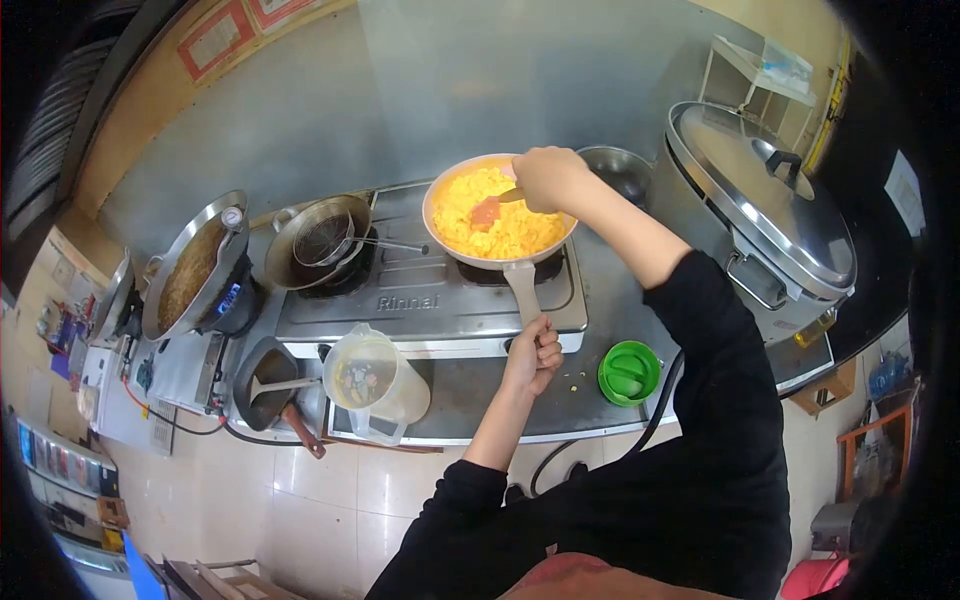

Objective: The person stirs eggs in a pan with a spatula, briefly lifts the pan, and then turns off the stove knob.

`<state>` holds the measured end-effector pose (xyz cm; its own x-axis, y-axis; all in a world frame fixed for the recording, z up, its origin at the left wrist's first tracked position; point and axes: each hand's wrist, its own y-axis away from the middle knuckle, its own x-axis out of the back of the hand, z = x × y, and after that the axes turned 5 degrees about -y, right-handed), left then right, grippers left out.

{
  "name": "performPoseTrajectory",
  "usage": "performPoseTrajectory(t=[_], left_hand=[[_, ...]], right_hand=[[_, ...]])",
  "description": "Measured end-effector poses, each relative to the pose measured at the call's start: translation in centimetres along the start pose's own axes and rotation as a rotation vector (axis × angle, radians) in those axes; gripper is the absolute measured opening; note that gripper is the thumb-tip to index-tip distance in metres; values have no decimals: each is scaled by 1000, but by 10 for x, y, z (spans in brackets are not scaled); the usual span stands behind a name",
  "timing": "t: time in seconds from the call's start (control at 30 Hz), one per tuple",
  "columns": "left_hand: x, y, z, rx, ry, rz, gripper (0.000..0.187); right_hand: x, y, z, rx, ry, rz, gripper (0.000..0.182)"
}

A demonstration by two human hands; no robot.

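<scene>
A light-coloured frying pan (434, 222) sits over the right burner of the steel gas stove (430, 318). Yellow scrambled egg (520, 232) covers most of its inside. My left hand (533, 355) is wrapped round the pan's pale handle (521, 288), which points toward me. Over the pan's upper right edge, my right hand (550, 180) grips a spatula (487, 211) by its handle. The spatula's reddish-pink head rests in the egg.
Left of the pan, an empty-looking wok (283, 252) holds a strainer. A pan of brown liquid (190, 275), a saucepan (250, 385), a plastic jug (405, 395), a green container (629, 373), a metal bowl (618, 170) and a large lidded cooker (745, 200) stand around.
</scene>
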<state>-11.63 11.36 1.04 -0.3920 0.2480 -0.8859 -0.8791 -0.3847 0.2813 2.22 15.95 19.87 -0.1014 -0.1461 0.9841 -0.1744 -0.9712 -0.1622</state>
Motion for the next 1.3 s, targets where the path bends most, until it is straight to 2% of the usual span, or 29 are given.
performPoseTrajectory(t=[0.07, 0.13, 0.2, 0.3, 0.33, 0.4, 0.43, 0.47, 0.53, 0.57, 0.63, 0.73, 0.83, 0.93, 1.0, 1.07, 1.17, 1.23, 1.3], left_hand=[[1, 0, 0, -8, -4, -7, 11], [1, -1, 1, -12, -13, -4, 11], [0, 1, 0, -9, -17, 14, 10], [1, 0, 1, -3, -3, 4, 10], [3, 0, 1, -1, -6, 2, 10], [4, -2, 0, 6, -5, -12, 11], [4, -1, 0, 1, -13, -1, 11], [3, 0, 0, -5, -22, 9, 11], [1, 1, 0, -6, -32, 20, 12], [1, 1, 1, -3, -33, 22, 12], [2, 0, 2, 9, -37, 23, 13], [5, -2, 2, 32, -41, 21, 13], [4, -2, 5, 57, -58, 17, 14], [3, -2, 5, 55, -72, 36, 14], [1, -1, 5, 54, -77, 62, 14], [3, -2, 3, 51, -66, 43, 13], [1, -2, 2, 43, -44, 30, 14], [0, -3, -1, 38, -26, 24, 13], [3, -4, -1, 27, -11, 8, 13]], right_hand=[[17, 26, -14, 19, 4, -35, 18], [-10, 35, -23, 199, 3, 16, 16], [-43, 24, -30, 99, -34, -51, 17], [-41, -1, -9, 26, -9, -8, 19], [-22, -7, 2, -57, -8, -185, 24], [27, 11, 14, -142, -56, -182, 36], [42, 18, 23, -200, -87, -207, 53], [54, 22, 29, -276, -59, -249, 32], [54, 20, 47, -412, -112, -239, 29], [48, 14, 56, -416, -135, -302, 28], [20, -7, 76, -418, -182, -420, 27], [-43, -45, 106, -544, -253, -524, 29], [-83, -53, 102, -619, -689, -324, 30], [-90, -53, 84, -400, -646, -210, 32], [-95, -44, 77, -21, -373, -2, 23], [-100, -30, 75, 341, -91, 199, 23], [-79, 13, 46, 285, 44, 226, 35], [-76, 35, 28, 176, 133, 111, 41], [-67, 69, 0, 166, 159, 142, 25]])
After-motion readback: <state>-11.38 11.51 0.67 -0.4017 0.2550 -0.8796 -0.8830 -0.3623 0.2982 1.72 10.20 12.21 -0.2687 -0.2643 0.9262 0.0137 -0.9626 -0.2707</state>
